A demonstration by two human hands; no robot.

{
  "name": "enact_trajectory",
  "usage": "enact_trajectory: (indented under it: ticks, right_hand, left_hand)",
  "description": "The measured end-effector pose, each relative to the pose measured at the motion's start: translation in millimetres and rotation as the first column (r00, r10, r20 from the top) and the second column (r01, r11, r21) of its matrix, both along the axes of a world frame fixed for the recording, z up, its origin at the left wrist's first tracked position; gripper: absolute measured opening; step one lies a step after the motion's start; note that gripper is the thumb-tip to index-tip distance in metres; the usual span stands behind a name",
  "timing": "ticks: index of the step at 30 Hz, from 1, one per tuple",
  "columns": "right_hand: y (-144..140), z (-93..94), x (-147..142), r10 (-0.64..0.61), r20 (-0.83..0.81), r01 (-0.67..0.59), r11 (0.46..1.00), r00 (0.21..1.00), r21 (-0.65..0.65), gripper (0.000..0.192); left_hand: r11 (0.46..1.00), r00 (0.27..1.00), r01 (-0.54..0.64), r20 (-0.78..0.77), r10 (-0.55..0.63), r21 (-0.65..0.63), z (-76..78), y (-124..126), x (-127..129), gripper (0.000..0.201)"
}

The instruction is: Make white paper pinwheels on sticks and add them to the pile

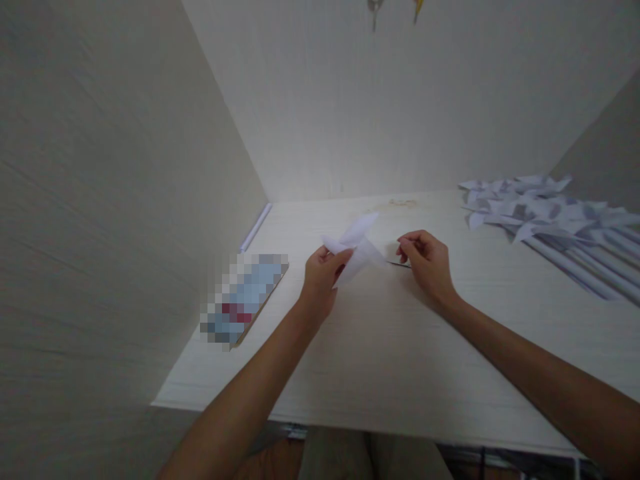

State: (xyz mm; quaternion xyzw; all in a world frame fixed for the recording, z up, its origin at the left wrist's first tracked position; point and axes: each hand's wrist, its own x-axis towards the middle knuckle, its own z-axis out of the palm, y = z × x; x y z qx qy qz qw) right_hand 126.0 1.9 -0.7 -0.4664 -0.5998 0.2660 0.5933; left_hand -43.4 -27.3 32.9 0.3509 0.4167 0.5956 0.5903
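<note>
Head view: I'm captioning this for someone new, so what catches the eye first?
Mid-table, the left hand pinches a folded white paper piece, and the right hand holds its fingertips at its other end. A heap of white paper pinwheels lies far right; a blurred flat object lies left.

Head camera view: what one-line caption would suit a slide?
Two hands, left hand and right hand, hold folded white paper above a pale table.

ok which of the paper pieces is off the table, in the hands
The white folded paper pinched in the left hand is raised off the table. The other paper pieces lie heaped at the far right, untouched.
</note>
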Motion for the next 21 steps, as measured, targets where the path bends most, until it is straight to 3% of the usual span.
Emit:
enact_trajectory:
  ticks: [3,6,10,14,18,21]
  right_hand:
    - [14.0,0.9,-13.4,0.083,0.069,-0.080,0.996,0.994,-0.042,0.010]
    - [36.8,7.0,-45.3,0.234,0.307,-0.222,0.972,0.923,-0.074,0.010]
    - [74.8,20.7,-115.4,0.380,0.677,-0.505,0.863,0.631,-0.014,0.019]
    - [104.8,29.5,-195.9,0.455,0.815,-0.685,0.722,0.358,-0.102,0.032]
    - [117.3,30.5,-256.7,0.475,0.829,-0.710,0.689,0.294,-0.143,0.032]
    - [118.5,31.0,-278.9,0.479,0.827,-0.674,0.718,0.295,-0.176,0.024]
  left_hand:
    - [0.997,0.998,-0.061,-0.014,0.060,-0.049,3.4,-24.4,-19.4,0.031]
    - [0.982,0.983,-0.185,-0.021,0.184,-0.039,0.2,-49.0,-41.0,0.032]
    - [0.949,0.953,-0.302,-0.030,0.301,-0.086,-7.8,-74.7,-65.5,0.031]
    - [0.942,0.955,-0.294,-0.013,0.296,-0.165,-13.1,-90.7,-77.6,0.034]
    - [0.928,0.946,-0.317,0.010,0.325,-0.195,-13.8,-96.7,-81.1,0.033]
    - [0.930,0.951,-0.297,0.018,0.308,-0.217,-13.3,-98.2,-84.0,0.033]
